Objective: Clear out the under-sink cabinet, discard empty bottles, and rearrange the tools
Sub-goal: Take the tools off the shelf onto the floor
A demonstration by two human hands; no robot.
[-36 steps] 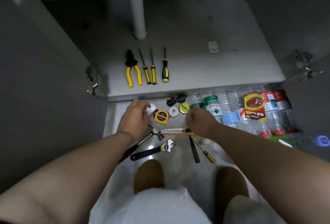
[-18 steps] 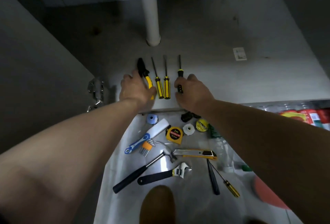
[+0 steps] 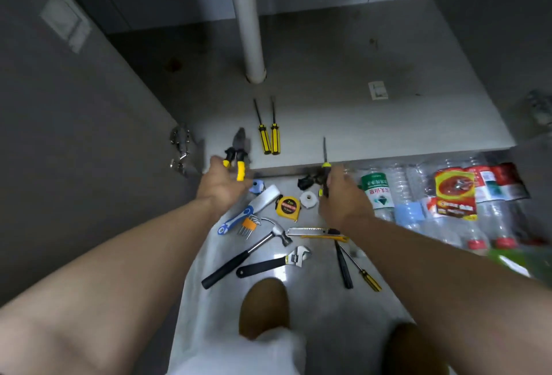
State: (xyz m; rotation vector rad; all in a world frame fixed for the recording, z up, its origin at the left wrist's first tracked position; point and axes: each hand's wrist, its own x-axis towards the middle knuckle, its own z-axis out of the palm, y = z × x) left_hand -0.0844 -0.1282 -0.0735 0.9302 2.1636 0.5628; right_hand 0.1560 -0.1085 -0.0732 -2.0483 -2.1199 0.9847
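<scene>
My left hand (image 3: 222, 186) grips the yellow-handled pliers (image 3: 237, 147) by their handles, just over the front edge of the cabinet floor (image 3: 343, 123). A black and yellow screwdriver (image 3: 324, 159) is held in my right hand (image 3: 340, 195), its shaft pointing into the cabinet. Two yellow screwdrivers (image 3: 268, 138) lie side by side on the cabinet floor between my hands. On the floor in front lie a tape measure (image 3: 288, 206), a hammer (image 3: 254, 250), an adjustable wrench (image 3: 276, 261), a utility knife (image 3: 318, 232), hex keys (image 3: 248, 225) and two more screwdrivers (image 3: 355, 267).
A white drain pipe (image 3: 251, 34) stands at the middle back of the cabinet. Several empty plastic bottles (image 3: 448, 195) lie in a row on the floor at the right. A door hinge (image 3: 180, 147) juts out at the left cabinet edge. My knees are at the bottom.
My hands closed on the pliers and the right-most screwdriver on the cabinet floor and drew them back toward the front edge. The two middle screwdrivers stayed put.
</scene>
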